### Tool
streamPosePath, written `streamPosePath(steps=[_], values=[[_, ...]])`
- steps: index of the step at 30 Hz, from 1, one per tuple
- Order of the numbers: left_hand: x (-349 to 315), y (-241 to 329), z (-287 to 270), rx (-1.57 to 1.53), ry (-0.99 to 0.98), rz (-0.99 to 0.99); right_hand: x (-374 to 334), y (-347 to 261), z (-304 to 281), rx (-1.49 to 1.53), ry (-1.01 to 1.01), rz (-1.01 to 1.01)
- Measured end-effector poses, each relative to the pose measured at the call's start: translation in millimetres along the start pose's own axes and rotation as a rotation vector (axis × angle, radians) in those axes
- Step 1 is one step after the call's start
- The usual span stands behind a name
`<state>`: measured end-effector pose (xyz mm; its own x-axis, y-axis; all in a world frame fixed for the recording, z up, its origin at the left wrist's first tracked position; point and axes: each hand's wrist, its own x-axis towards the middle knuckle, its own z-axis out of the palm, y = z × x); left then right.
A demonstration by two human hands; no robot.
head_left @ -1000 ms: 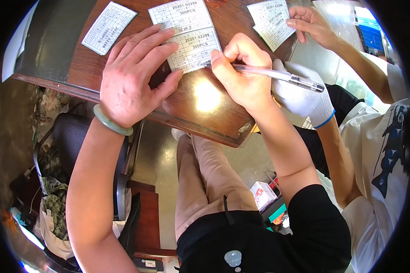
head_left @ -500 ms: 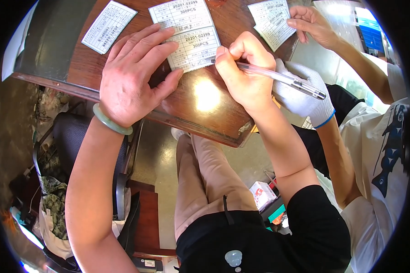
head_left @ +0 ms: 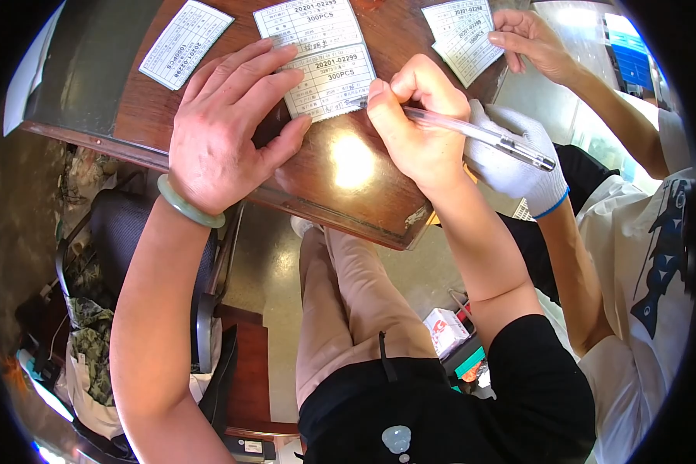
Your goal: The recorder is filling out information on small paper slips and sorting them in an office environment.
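Note:
Under the fingertips of my left hand point(head_left: 228, 127) lies a strip of printed paper labels point(head_left: 329, 73) on the wooden table. The hand is spread flat, its fingers on the strip's left edge, a pale green bangle round the wrist. My right hand point(head_left: 421, 127) is closed on a clear-barrelled pen point(head_left: 491, 138). The pen's tip rests at the lower part of the nearest label, among handwritten marks. A single label point(head_left: 185, 45) lies further left. At the right, a co-worker's bare hand point(head_left: 530, 42) touches more labels point(head_left: 464, 39).
The co-worker's white-gloved hand point(head_left: 518, 151) is right behind my right hand. The table's edge point(head_left: 340, 220) runs in front of me, with a chair point(head_left: 143, 240) at the left. A white box point(head_left: 445, 331) stands low, near my right side.
The pen tip has shifted very slightly on the label. My left hand and the papers look almost the same as before.

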<state>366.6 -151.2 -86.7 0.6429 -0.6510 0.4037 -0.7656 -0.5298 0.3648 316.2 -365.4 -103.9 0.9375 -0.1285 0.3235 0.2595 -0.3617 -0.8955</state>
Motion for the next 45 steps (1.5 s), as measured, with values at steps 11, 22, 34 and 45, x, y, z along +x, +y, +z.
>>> streamPosePath(steps=[11,22,34,45], values=[[-0.4,1.1,-2.5,-0.028,-0.03,-0.027,-0.1,-1.7,0.4,0.001,-0.007,-0.013],[2.6,3.6,-4.1,-0.029,-0.053,-0.042,0.8,-5.9,-6.7,0.121,0.037,0.003],[-4.8,3.4,-26.9,0.234,0.031,-0.253,-23.9,-33.7,8.7,0.022,0.04,-0.214],[-78.4,-5.0,-44.6,0.321,-0.115,-0.242,-56.3,-52.4,41.0,0.162,-0.037,-0.24]])
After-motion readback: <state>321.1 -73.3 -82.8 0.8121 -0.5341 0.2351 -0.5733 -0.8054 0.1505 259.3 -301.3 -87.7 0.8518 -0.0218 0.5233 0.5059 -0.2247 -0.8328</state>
